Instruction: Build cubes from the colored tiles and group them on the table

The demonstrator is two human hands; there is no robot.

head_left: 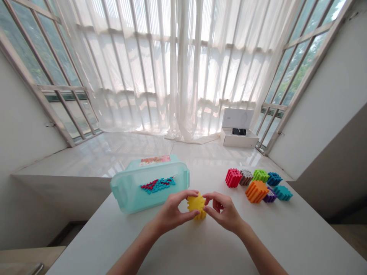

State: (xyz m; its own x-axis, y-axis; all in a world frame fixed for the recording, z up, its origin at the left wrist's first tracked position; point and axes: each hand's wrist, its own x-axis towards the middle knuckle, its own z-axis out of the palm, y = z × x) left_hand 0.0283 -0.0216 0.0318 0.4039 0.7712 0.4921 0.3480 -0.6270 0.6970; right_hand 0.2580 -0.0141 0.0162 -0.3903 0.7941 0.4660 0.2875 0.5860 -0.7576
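A yellow toothed-edge block [196, 203] stands on the white table in front of me. My left hand [173, 209] grips it from the left, thumb low and index finger along the top edge. On its right side, my right hand [224, 211] has thumb and index finger bent close together at the block's edge. Whether those right fingertips press on the block or hold a small part is hard to see. The block's underside and far side are hidden.
A translucent teal bin [155, 191] holding blue and red toothed pieces [158, 185] stands at the left. Several coloured blocks cluster at the right, among them a red block [233, 178] and an orange block [256, 191]. A white box [239, 138] sits on the windowsill.
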